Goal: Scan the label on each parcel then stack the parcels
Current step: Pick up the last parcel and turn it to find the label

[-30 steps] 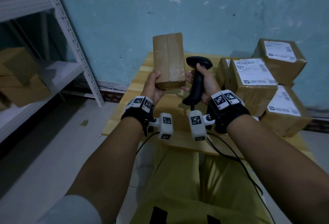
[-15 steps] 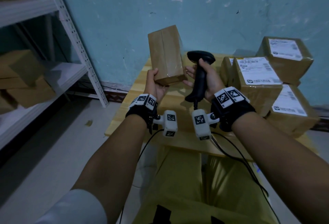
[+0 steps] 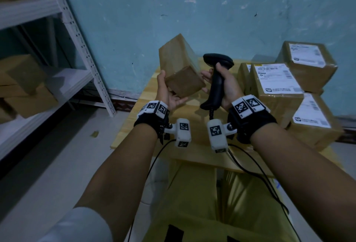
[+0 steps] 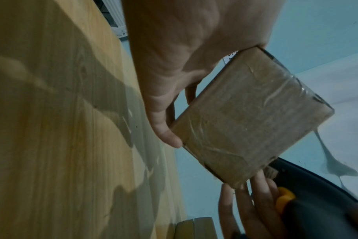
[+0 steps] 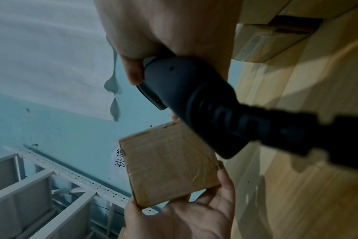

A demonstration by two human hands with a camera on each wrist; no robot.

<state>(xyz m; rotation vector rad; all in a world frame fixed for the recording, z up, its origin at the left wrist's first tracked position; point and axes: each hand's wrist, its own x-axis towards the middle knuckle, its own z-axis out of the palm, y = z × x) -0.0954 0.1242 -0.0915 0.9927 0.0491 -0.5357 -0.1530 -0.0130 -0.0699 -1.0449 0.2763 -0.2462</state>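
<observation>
Brown taped cardboard parcel (image 3: 180, 72) tilts in the grasping left hand (image 3: 169, 95), probably to expose its label to the black handheld scanner (image 3: 216, 80) gripped by the right hand (image 3: 228, 85).

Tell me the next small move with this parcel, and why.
Probably keep turning the parcel in the left hand until its label faces the scanner gripped in the right hand. Only plain taped sides face the head view; the right wrist view shows white printed paper at its far edge, so the label likely faces away.
</observation>
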